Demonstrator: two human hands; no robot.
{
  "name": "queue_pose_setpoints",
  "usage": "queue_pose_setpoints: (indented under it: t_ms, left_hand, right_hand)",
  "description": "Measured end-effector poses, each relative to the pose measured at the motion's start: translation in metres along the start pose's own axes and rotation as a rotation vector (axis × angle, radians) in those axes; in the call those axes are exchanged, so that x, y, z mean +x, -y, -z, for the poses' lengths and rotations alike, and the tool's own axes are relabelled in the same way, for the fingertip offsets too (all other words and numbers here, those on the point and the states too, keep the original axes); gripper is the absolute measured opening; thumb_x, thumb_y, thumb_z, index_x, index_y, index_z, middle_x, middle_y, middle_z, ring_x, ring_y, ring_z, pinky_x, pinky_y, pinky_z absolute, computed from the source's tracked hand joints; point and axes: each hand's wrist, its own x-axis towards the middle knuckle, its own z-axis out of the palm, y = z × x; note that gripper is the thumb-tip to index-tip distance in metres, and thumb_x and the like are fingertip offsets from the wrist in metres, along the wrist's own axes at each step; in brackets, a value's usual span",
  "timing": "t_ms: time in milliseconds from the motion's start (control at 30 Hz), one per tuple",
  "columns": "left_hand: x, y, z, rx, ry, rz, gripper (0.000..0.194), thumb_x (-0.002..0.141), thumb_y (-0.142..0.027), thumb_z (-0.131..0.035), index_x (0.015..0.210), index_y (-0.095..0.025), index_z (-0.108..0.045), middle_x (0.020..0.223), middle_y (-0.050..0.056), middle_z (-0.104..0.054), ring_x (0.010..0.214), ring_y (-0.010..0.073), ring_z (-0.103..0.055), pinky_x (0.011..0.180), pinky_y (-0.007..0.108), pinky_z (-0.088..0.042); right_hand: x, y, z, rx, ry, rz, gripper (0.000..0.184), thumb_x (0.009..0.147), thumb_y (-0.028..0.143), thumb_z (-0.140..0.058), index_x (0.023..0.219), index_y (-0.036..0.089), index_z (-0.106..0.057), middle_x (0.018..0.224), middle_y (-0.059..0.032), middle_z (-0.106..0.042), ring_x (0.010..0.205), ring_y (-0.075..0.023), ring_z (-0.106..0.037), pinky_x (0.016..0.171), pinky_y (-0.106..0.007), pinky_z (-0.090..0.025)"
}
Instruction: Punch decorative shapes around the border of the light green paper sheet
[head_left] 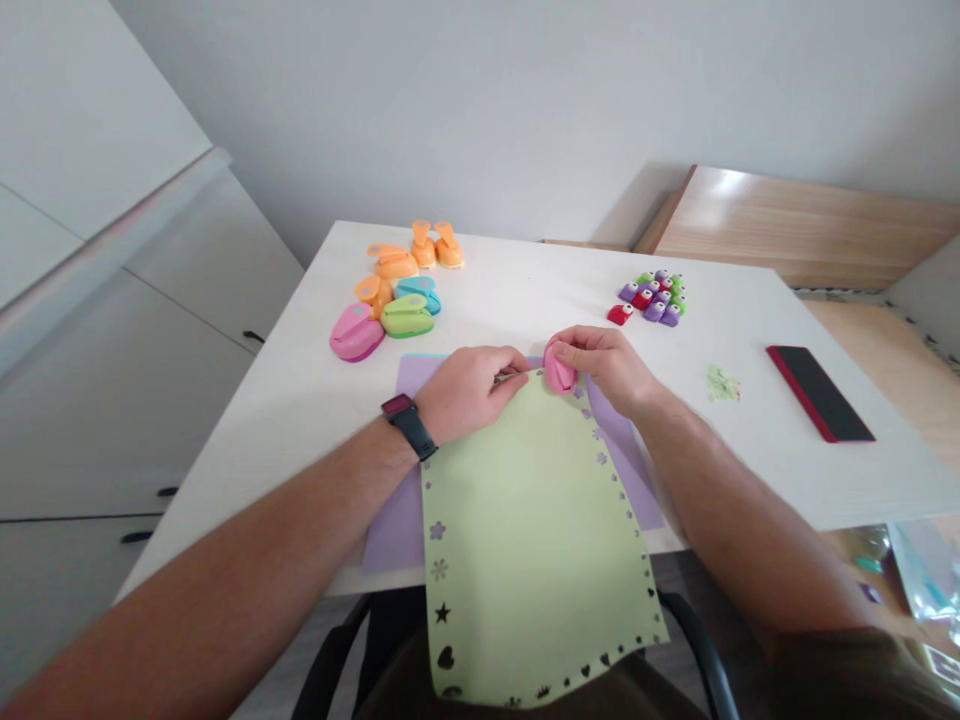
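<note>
A light green sheet of paper (pixel 532 540) with punched shapes along its edges, among them flowers, a star and hearts, hangs over the table's front edge toward my lap. My left hand (pixel 472 390), with a dark watch on its wrist, pinches the sheet's far edge. In my right hand (pixel 600 360) is a pink paper punch (pixel 560 370), placed at the sheet's far right corner area. Whether its lever is pressed down, I cannot make out. Purple paper (pixel 394 525) lies flat beneath the green sheet.
Larger paper punches (pixel 409 315) in orange, blue, green and pink stand at the left. Several small punches (pixel 656 297) cluster at the back right. Green paper scraps (pixel 722 384) and a dark red-edged phone-like slab (pixel 820 393) lie on the white table (pixel 525 290) at the right.
</note>
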Motion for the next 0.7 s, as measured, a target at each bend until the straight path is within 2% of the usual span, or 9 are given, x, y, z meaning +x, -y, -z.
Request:
queue_pose_setpoints:
  t_ms: [167,333,500,700]
  left_hand:
    - [-0.0006,0.0011,0.0003,0.033,-0.008,-0.001,0.018,0.096,-0.026,-0.057,0.102,-0.02,-0.072,0.093,0.004,-0.077,0.08,0.0187,-0.069,0.073,0.031,-0.049]
    - [-0.0007,0.0021,0.0005,0.042,-0.002,-0.007,0.019,0.096,-0.026,-0.056,0.103,-0.02,-0.073,0.095,0.004,-0.077,0.084,0.0195,-0.07,0.075,0.031,-0.049]
    - [-0.0003,0.001,0.0012,0.026,-0.002,0.003,0.019,0.095,-0.026,-0.056,0.103,-0.021,-0.073,0.096,0.004,-0.077,0.085,0.0197,-0.07,0.076,0.031,-0.05]
    - [-0.0002,-0.0006,0.0022,0.007,0.002,0.008,0.018,0.095,-0.025,-0.056,0.102,-0.02,-0.072,0.096,0.004,-0.077,0.084,0.0188,-0.07,0.076,0.031,-0.051]
  right_hand:
    - [-0.0017,0.0,0.0024,-0.055,-0.021,0.016,0.029,0.086,0.047,-0.072,0.084,0.019,-0.068,0.076,-0.0042,-0.067,0.07,-0.0186,-0.059,0.068,-0.034,-0.045]
    - [-0.0025,-0.0045,0.0051,-0.098,0.015,0.049,0.031,0.088,0.048,-0.07,0.099,0.019,-0.07,0.086,-0.0047,-0.069,0.077,-0.0195,-0.06,0.071,-0.033,-0.046]
    - [-0.0039,-0.0017,0.0066,-0.071,-0.005,0.078,0.03,0.091,0.048,-0.067,0.096,0.018,-0.07,0.085,-0.0047,-0.068,0.078,-0.0194,-0.059,0.073,-0.034,-0.046]
    - [-0.0013,0.0004,0.0096,0.073,-0.09,0.158,0.026,0.093,0.046,-0.064,0.094,0.019,-0.069,0.081,-0.005,-0.066,0.074,-0.0199,-0.057,0.073,-0.035,-0.045]
